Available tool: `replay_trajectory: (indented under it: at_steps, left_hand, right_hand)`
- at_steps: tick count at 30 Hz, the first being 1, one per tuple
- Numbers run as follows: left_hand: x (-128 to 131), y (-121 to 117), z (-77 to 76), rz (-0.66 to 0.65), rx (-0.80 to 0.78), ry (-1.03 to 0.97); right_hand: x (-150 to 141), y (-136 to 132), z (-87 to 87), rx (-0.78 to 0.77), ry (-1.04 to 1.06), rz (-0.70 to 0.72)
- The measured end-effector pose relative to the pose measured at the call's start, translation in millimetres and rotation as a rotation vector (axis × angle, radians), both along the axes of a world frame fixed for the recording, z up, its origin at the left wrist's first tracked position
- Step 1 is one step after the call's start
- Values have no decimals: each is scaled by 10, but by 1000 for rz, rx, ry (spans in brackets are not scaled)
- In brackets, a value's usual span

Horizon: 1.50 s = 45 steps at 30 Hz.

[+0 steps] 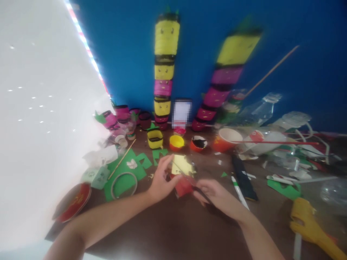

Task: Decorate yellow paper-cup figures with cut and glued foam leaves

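My left hand [162,180] grips a small red cup-like piece [183,186], with the thumb at its near side and the fingers behind it. From the right, my right hand [214,196] pinches a thin black strip [204,194] whose end meets the red piece; blur hides whether it is stuck on. Just beyond both hands lies a pale yellow sheet [182,163] with small dark marks. Behind that stand a yellow-lined red cup [176,143], a red cup with a black inside [198,143] and a yellow holder with black edging [155,140].
Green foam sheets [141,172] and a tape ring [124,185] lie left. To the right are a marker [240,191], a black sheet [244,177], a yellow glue gun [303,220] and clear bottles [260,108]. Yellow and pink face columns [166,38] stand at the blue wall.
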<state>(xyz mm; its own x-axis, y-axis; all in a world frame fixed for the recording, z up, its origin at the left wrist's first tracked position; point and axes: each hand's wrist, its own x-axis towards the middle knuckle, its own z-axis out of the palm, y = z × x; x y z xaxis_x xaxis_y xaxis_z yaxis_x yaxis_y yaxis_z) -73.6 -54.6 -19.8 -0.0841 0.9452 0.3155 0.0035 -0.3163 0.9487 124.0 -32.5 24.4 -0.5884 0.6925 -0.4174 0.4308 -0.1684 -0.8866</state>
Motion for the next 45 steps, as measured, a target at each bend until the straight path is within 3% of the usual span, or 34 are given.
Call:
replay_trajectory:
  at_steps: [9,15,23,32,45]
  left_hand:
    - [-28,-31,73,-66,33,75]
    - [-40,-45,108,-92,91,202]
    - [-44,-48,93,-111,86,201]
    - [-2,-89,69,-11,-107,-34]
    - [-7,-56,129,104,-138,161]
  right_hand:
    - [3,-16,158,-70,-11,-2]
    - [36,-43,47,-82,-23,-48]
    - [42,-42,25,-87,-1,-17]
    - [57,23,-28,-12,26,21]
    - [19,1,-21,-23,34,-15]
